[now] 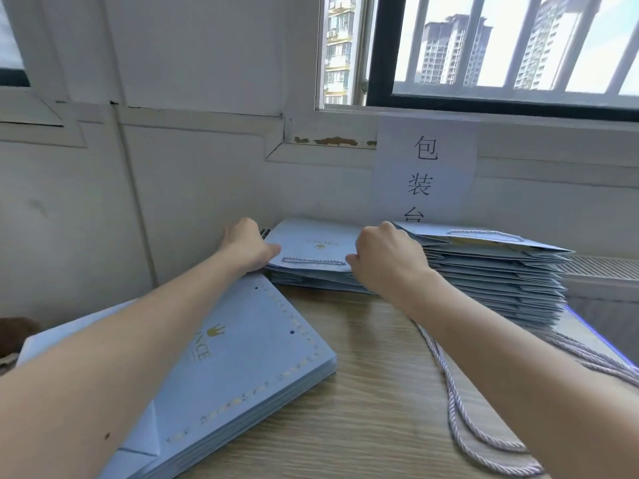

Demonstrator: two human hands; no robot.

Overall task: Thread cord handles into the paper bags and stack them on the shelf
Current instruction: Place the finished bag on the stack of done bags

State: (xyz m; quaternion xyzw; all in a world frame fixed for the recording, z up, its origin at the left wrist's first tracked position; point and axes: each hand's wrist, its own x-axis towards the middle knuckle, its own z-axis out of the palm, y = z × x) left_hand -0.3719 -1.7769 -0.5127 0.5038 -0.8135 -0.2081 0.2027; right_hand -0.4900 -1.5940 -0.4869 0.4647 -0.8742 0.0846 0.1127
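On pale wood-grain table (363, 392), beside tall stack of handled blue bags (501, 281): stacking step, seemingly. Flat light-blue paper bag (311, 243), cord threaded, held atop low pile (311, 283), gripped at edges by left hand (247, 247) and right hand (387, 261). Next: square, release, reach for lilac twisted cords (460, 420).

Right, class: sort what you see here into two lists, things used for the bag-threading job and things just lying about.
Job: left hand and right hand, both gripping the top bag; finished stack; unthreaded bags; cords.
Just there: sign; window; radiator.
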